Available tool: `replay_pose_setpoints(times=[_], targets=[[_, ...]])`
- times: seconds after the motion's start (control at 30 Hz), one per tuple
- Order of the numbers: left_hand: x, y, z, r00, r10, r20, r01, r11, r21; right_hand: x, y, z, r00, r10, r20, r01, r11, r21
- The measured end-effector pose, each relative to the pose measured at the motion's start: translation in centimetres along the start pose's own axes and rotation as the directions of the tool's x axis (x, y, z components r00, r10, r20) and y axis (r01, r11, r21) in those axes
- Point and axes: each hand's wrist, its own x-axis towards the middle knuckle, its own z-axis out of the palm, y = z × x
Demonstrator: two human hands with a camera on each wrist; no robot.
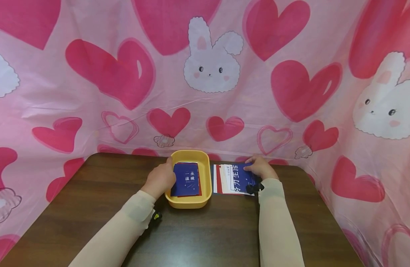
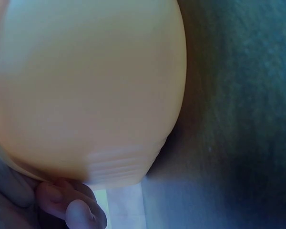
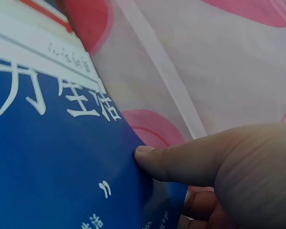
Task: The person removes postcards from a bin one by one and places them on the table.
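At the table [image 1: 205, 237], yellow tray [image 1: 188, 204] in left hand's [image 1: 160, 180] grip, blue card [image 1: 242, 180] in right hand's [image 1: 261, 168] pinch

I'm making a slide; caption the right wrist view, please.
Right hand pinches a blue card by its edge, a pink backdrop behind.

- Tray [image 1: 188, 204]: plain yellow
- Card [image 1: 184, 188] in it: dark blue, white characters
- Fanned cards [image 1: 239, 181]: blue with white lettering, white, red
- Cloth [image 1: 205, 102]: pale pink, deeper pink hearts (some merely outlined), white rabbits
- Table [image 1: 198, 237]: dark brown wood grain
- Sleeves [image 1: 276, 222]: cream
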Motion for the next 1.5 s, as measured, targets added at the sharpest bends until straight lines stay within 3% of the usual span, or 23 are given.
replay_pose_setpoints(times=[0.2,0.5,0.87,1.13,1.33,1.5], targets=[[0.0,0.0,0.0,1.000,0.003,0.000,-0.003,1.000,-0.003,-0.2,-0.3,0.3,1.000,-0.017,-0.025,0.016,0.999,-0.041],[0.0,-0.1,0.1,1.000,0.002,-0.004,-0.002,1.000,-0.005,0.2,-0.5,0.6,0.999,0.032,-0.036,-0.034,0.998,-0.057],[-0.2,-0.1,-0.3,1.000,-0.010,0.009,0.010,1.000,-0.007,4.3,2.2,0.2,0.998,-0.003,-0.070,0.003,1.000,0.001],[-0.1,0.0,-0.4,1.000,-0.004,0.002,0.004,1.000,0.009,0.3,-4.2,-0.4,0.976,-0.167,-0.141,0.173,0.984,0.034],[-0.1,0.3,-0.2,1.000,0.006,-0.004,-0.006,1.000,0.005,-1.4,-7.6,0.0,0.963,-0.243,-0.117,0.248,0.968,0.033],[-0.2,0.2,-0.2,1.000,-0.001,0.001,0.001,1.000,0.000,-2.2,-10.2,1.9,0.965,-0.258,-0.045,0.261,0.963,0.067]])
